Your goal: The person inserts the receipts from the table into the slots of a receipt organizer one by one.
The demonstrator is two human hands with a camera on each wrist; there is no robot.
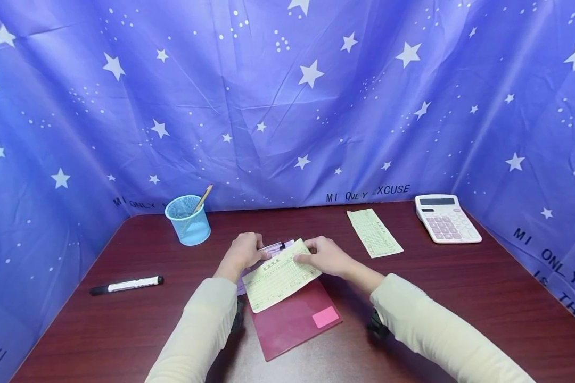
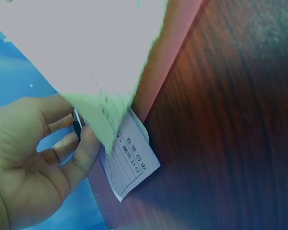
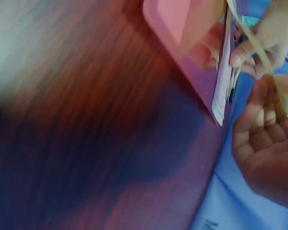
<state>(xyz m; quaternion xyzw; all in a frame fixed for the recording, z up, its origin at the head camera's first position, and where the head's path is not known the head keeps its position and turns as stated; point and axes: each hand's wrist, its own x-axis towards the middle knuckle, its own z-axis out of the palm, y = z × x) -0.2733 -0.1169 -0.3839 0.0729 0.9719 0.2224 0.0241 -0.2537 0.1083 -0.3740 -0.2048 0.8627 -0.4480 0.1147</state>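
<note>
A dark red clipboard [image 1: 292, 324] with a pink label lies at the front middle of the table. My left hand [image 1: 243, 252] is at its top edge, thumb and fingers gripping beside the metal clip [image 1: 273, 247] with its black end. Between my right thumb and fingers a pale green printed form [image 1: 280, 279] is pinched by its upper right corner; it slants over the board, and my right hand [image 1: 329, 258] is off the table. Under this form a lilac printed sheet [image 2: 134, 160] sticks out near the clip, close to my left thumb.
Another pale green form [image 1: 376, 234] lies at the back right, left of a white calculator [image 1: 448, 219]. A blue mesh pen cup [image 1: 191, 223] holding a pencil [image 1: 203, 198] stands at the back left. The marker [image 1: 126, 285] lies at the left. Blue starry cloth [image 1: 268, 106] surrounds the table.
</note>
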